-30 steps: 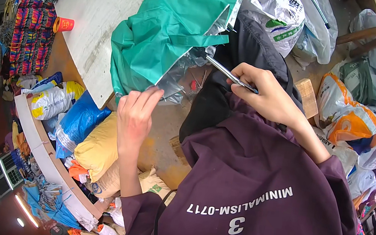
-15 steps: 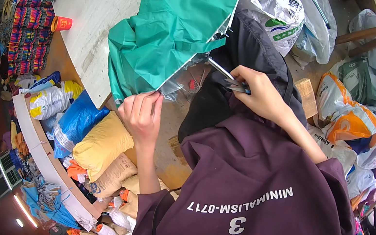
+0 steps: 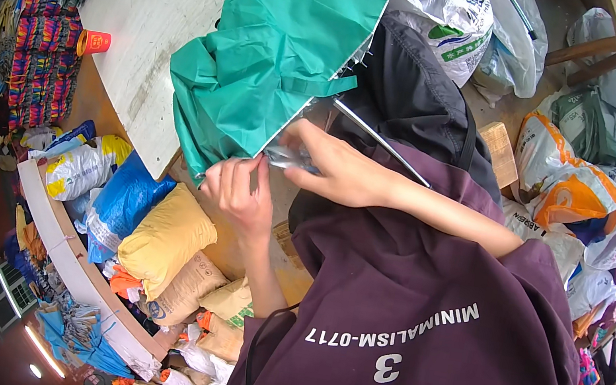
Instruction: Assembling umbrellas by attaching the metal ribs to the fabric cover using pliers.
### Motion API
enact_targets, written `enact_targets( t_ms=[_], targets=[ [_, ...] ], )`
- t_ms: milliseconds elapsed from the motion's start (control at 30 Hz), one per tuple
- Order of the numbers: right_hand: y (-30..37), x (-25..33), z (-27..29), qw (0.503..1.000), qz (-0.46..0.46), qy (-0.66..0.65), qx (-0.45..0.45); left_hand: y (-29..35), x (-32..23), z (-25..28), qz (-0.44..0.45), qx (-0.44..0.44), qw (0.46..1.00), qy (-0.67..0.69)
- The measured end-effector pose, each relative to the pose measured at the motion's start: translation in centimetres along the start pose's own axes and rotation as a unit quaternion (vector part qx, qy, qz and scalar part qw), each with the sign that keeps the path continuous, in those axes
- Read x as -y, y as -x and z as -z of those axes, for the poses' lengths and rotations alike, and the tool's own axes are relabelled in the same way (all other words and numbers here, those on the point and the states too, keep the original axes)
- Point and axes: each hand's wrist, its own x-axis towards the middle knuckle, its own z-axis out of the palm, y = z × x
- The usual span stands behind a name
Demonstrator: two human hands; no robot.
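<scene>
A green umbrella canopy (image 3: pixel 266 49) with a silvery underside spreads over the table corner. My left hand (image 3: pixel 243 194) is closed, thumb and fingers pinching the canopy's lower edge. Close beside it, my right hand (image 3: pixel 336 169) reaches in beneath the edge. Its fingers bend round something greyish and shiny that I cannot make out; its fingertips are partly hidden. The umbrella's metal shaft (image 3: pixel 384 144) slants from under the canopy toward my lap, behind my right hand and apart from its fingers. Ribs and small tips show along the canopy's right edge.
The pale table (image 3: pixel 136 28) lies under and left of the canopy, with a red cup (image 3: pixel 94 43) at its left edge. Filled sacks (image 3: pixel 169 231) stand at the lower left. Plastic bags (image 3: pixel 583 188) crowd the right, near a wooden block (image 3: pixel 498 154).
My right hand has moved left and down from the shaft to beside my left hand. The pliers-like metal tool it held is no longer plainly visible. My left hand keeps pinching the canopy edge.
</scene>
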Motion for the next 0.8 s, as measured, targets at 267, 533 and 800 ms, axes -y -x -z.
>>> enact_targets(
  t_ms=[267, 533, 800],
  targets=[
    [-0.7, -1.1, -0.7, 0.999, -0.03, -0.034, -0.016, 0.0, -0.1, 0.2, -0.009, -0.006, 1.0, -0.015],
    [-1.0, -1.0, -0.7, 0.997, -0.058, -0.052, -0.022, -0.1, 0.0, 0.2, -0.031, -0.012, 0.999, -0.039],
    [-0.7, -2.0, -1.8, 0.993, -0.068, -0.09, -0.035, -0.3, 0.2, 0.5, -0.058, -0.014, 0.996, -0.06]
  ],
)
